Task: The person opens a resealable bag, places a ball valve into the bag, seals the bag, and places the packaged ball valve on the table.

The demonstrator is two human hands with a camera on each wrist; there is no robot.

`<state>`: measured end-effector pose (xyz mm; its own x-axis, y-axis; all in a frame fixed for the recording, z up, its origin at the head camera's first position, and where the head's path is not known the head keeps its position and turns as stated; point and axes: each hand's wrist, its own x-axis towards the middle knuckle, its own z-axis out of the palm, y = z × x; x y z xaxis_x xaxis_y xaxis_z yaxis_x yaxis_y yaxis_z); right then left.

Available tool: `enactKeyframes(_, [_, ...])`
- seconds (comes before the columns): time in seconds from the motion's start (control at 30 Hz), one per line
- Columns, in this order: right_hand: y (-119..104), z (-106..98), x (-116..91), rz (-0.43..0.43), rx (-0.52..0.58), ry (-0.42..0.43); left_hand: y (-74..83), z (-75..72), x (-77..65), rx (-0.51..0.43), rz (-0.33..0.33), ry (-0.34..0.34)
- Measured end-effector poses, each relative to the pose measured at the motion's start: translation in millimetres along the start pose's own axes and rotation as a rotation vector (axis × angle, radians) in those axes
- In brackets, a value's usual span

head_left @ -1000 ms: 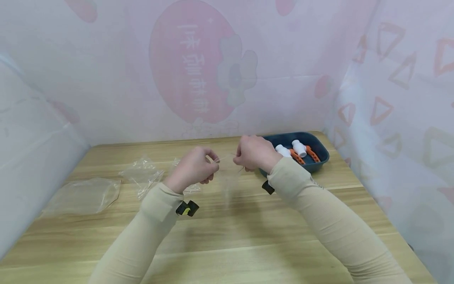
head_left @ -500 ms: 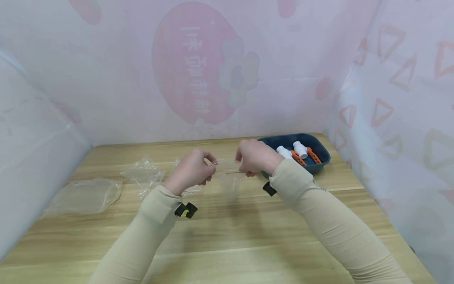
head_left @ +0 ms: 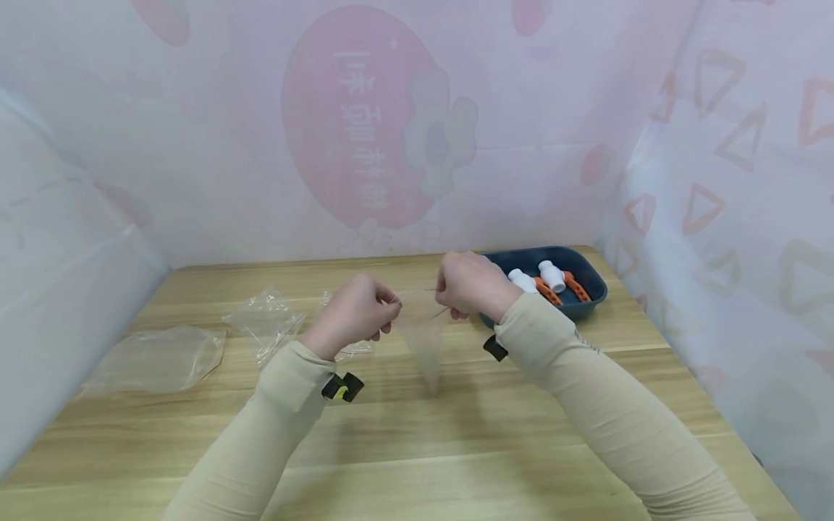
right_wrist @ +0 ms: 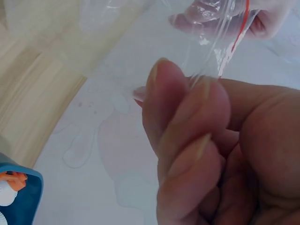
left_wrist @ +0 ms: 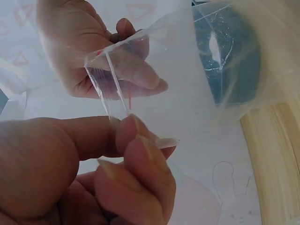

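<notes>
While both forearms reach forward over the pale wood-grain surface (head_left: 423, 449), the person's left hand (head_left: 355, 311) and right hand (head_left: 474, 284) face each other, gripping one clear plastic zip bag (head_left: 425, 347) by opposite sides of its mouth. Each hand pinches the thin film between thumb and fingers, the remaining fingers curled in. The bag hangs between them, tapering downward; whether its lower end touches the surface is hard to tell. The wrist views show a red line (right_wrist: 243, 26) along its zip edge.

The only writing is a column of white characters (head_left: 360, 126) on a large pink strawberry print (head_left: 313, 108) on the pale backdrop (head_left: 547, 195), too faint to read with certainty.

Three more clear plastic bags lie to the left: a large flat one (head_left: 156, 358) farthest out, a crumpled one (head_left: 266, 318) beside it, and a third (head_left: 354, 348) partly hidden behind the left hand.

Just beyond the right hand stands one dark blue rectangular plastic tray (head_left: 580, 311) with rounded corners. Two white plastic fittings (head_left: 551, 276) with orange handles (head_left: 577, 286) show inside, side by side. Beige sleeves (head_left: 625, 412) cover both arms, and a black clip (head_left: 342, 387) shows at each wrist.
</notes>
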<state>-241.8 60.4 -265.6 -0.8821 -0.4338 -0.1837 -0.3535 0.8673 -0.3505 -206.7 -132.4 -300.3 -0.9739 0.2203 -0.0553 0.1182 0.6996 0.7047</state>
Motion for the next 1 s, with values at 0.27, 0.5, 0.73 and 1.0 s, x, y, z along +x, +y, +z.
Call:
enactKeyframes(0.27, [2.1, 3.9, 4.9, -0.008, 0.051, -0.007, 2.2, 0.2, -1.5, -0.020, -0.032, -0.013])
enactKeyframes(0.5, [1.4, 6.5, 8.0, -0.019, 0.054, -0.034, 2.9, -0.6, -2.9, -0.059, -0.050, 0.030])
enactKeyframes(0.73, [0.5, 8.6, 7.2, -0.021, 0.076, -0.055, 1.1, -1.9, -4.9, -0.029, -0.063, 0.052])
enactKeyframes(1.0, [9.6, -12.8, -1.4, -0.058, 0.132, -0.036, 4.0, -6.3, -8.2, -0.019, -0.054, 0.081])
